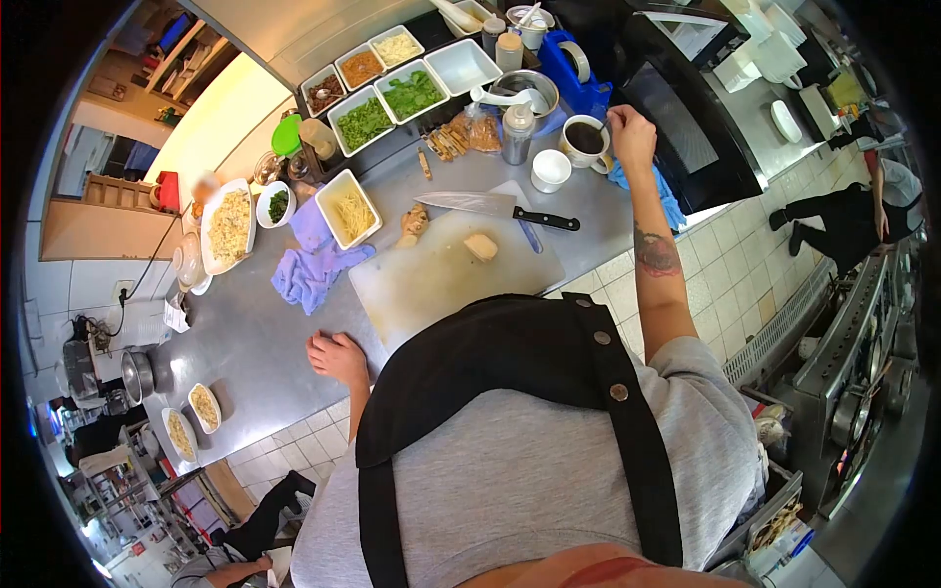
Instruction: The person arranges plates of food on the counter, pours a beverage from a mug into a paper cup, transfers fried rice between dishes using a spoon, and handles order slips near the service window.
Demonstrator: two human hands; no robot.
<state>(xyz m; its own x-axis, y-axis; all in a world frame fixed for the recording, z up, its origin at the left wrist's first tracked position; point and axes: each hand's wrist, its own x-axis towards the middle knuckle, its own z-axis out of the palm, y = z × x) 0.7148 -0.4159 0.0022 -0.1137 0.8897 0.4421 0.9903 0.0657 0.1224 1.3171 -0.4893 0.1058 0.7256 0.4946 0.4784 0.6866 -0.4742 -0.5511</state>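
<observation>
My right hand (632,135) is closed at the right rim of a white cup (601,165) holding dark liquid. Its fingertips are pinched together, and what they hold is too small to make out. Beside that cup stands a smaller white cup (551,171). My left hand (338,358) rests on the steel counter with its fingers apart, holding nothing, just left of a white cutting board (421,279). On the board lie a large black-handled knife (490,206), a pale cut piece (480,246) and a knobbly ginger root (414,224).
Trays of chopped greens (412,93) line the back. A tub of pale shreds (348,209) and a purple cloth (312,269) lie left of the board. A blue tape dispenser (571,78) and a black oven (676,127) stand right. Other people (848,211) are nearby.
</observation>
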